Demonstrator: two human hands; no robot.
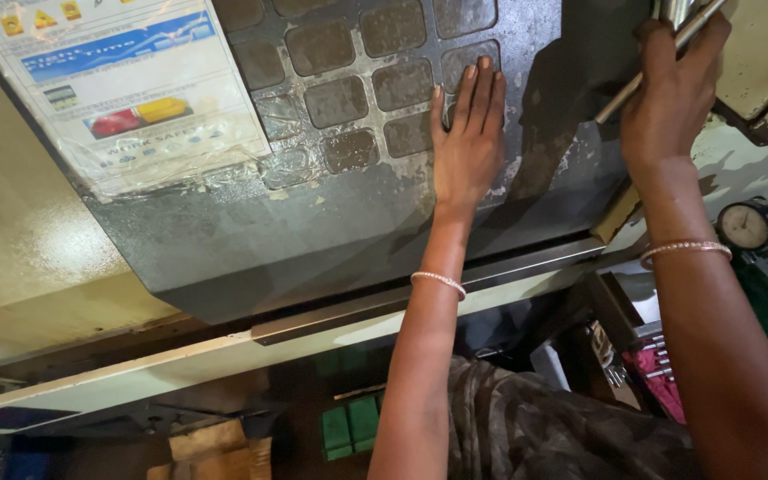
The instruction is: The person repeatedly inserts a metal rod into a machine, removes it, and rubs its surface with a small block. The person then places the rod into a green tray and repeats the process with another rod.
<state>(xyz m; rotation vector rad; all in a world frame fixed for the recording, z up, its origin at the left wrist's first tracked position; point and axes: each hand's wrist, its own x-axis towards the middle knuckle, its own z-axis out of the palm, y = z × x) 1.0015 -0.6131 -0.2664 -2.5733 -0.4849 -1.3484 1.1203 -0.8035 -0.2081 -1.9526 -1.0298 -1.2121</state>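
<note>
Under the left hand's (pixel 467 142) fingers (pixel 482 89) the panel (pixel 313 213) was dark, matt metal, scuffed and grimy, its raised keys (pixel 338 100) worn and dull. Left of those fingers a paper sheet (pixel 126 84) lay under wrinkled, glossy plastic film. The right hand's (pixel 673 98) fingers wrapped a smooth, shiny steel rod (pixel 637 82).

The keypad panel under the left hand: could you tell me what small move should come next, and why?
Probably press one worn square key: the left hand lies flat on the keypad panel, fingertips over a key, while the right hand grips the metal handle.
</note>
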